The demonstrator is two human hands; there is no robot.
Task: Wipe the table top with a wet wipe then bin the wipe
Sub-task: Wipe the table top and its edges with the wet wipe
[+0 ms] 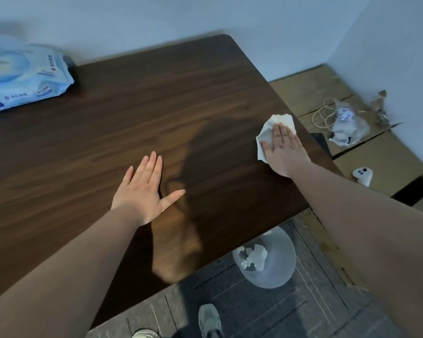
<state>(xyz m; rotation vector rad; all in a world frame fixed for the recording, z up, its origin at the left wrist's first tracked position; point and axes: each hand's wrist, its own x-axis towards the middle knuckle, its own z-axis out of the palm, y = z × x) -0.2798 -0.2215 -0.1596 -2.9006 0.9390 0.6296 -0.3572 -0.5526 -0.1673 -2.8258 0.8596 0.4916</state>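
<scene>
A person's right hand [285, 147] presses flat, fingers extended, on a crumpled white wet wipe [269, 132] near the right edge of a dark wood table top [132, 123]. Left hand [142, 191] rests open & empty, palm down, mid-table. A blue wipes pkt [22, 76] lies at far left. Below the table's near-right edge, a pale bin [276, 267] on the floor holds crumpled white wipes.

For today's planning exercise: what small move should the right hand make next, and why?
Probably sweep the crumpled white wet wipe leftward across the dark wooden table top. The right hand presses it flat at the right edge, so most of the surface lies to its left.
</scene>
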